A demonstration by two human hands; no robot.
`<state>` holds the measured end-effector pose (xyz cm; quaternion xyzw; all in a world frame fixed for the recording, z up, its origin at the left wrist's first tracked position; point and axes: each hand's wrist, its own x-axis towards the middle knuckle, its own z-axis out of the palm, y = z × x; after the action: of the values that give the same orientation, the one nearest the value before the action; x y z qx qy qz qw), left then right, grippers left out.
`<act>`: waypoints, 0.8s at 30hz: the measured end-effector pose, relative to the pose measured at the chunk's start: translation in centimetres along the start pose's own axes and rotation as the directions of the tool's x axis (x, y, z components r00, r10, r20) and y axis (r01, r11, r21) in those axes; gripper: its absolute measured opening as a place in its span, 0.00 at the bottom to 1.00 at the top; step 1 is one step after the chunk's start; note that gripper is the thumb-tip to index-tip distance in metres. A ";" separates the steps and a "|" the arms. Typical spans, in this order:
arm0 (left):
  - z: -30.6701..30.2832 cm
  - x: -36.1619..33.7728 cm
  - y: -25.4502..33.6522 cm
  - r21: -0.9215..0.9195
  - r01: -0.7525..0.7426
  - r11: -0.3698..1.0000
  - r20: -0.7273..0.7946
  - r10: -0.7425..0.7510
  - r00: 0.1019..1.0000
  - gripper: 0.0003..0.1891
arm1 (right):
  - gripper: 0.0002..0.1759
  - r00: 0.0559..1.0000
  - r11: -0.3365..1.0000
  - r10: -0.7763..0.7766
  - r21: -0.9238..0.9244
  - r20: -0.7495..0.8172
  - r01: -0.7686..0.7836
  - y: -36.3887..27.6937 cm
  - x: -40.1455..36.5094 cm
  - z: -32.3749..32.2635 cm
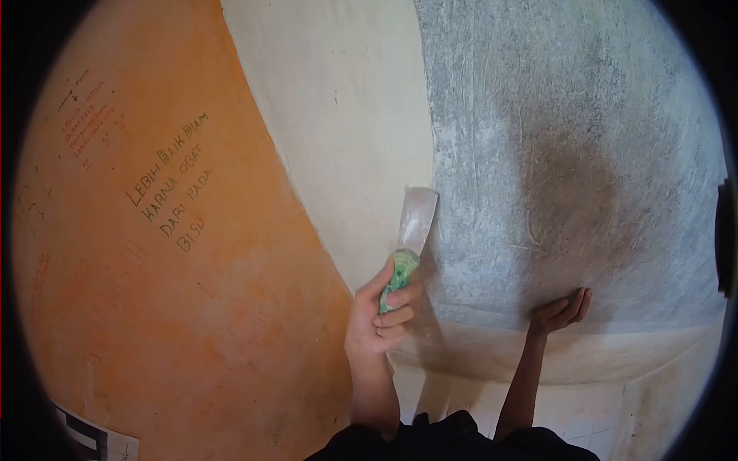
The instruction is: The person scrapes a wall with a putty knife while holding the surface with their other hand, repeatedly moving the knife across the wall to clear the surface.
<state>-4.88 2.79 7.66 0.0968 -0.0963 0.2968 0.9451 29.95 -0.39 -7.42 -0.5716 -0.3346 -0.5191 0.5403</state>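
Note:
My left hand [382, 315] is wrapped round the green handle of a putty knife [419, 219], thumb along the handle and fingers curled over it. The flat metal blade points up, overlapping the border between the cream wall band [338, 100] and the rough grey wall area [492, 169]. To the right, my right hand [562, 310] lies at the lower part of the grey area, its fingers stretched out and slightly bent, holding nothing. A dark shadow spreads over the grey surface above it.
An orange wall [254, 307] with handwritten words in dark and red ink fills the left side. At lower left is a black-and-white paper [100, 438]. A dark object [724, 238] shows at the right edge. White tiles [576, 422] appear at the bottom.

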 end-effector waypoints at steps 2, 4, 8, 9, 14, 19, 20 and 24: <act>0.0 -0.1 0.0 0.010 0.028 1.000 0.007 -0.028 1.000 0.18 | 0.22 1.000 1.000 0.007 -0.011 0.009 -0.007 0.0 -0.2 -0.2; -0.5 -0.2 -1.3 0.033 -0.056 0.998 -0.062 0.058 0.996 0.17 | 0.22 1.000 1.000 0.008 -0.019 0.016 -0.008 0.0 -0.1 -0.3; -0.4 -0.6 -0.2 0.043 -0.032 0.999 -0.080 0.036 0.996 0.17 | 0.22 1.000 1.000 0.010 -0.009 0.002 -0.010 -0.3 0.0 0.1; 0.1 -0.6 0.2 0.070 -0.020 0.997 -0.071 0.025 0.997 0.17 | 0.22 1.000 1.000 0.025 -0.014 0.016 -0.025 -0.3 0.0 -0.2; -0.5 0.5 -1.5 0.151 -0.082 0.985 -0.169 0.108 0.980 0.17 | 0.22 1.000 1.000 0.002 -0.002 0.008 -0.002 0.0 0.1 -0.1; -0.9 1.0 -0.8 0.201 -0.079 0.976 -0.138 0.109 0.984 0.18 | 0.22 0.999 0.999 0.043 0.007 0.028 -0.043 -0.1 -0.1 0.1; -1.0 0.6 -1.1 0.201 -0.083 0.976 -0.141 0.113 0.984 0.18 | 0.22 0.999 0.999 0.037 0.000 0.027 -0.037 -0.1 -0.2 0.0; -1.0 1.5 -0.9 0.166 -0.071 0.983 -0.144 0.096 0.985 0.18 | 0.22 1.000 1.000 0.007 0.022 0.008 -0.008 0.2 -0.2 0.0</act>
<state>-3.07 3.15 6.99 0.1457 -0.0041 0.3494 0.9256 30.10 -0.42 -7.71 -0.5690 -0.3403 -0.5110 0.5471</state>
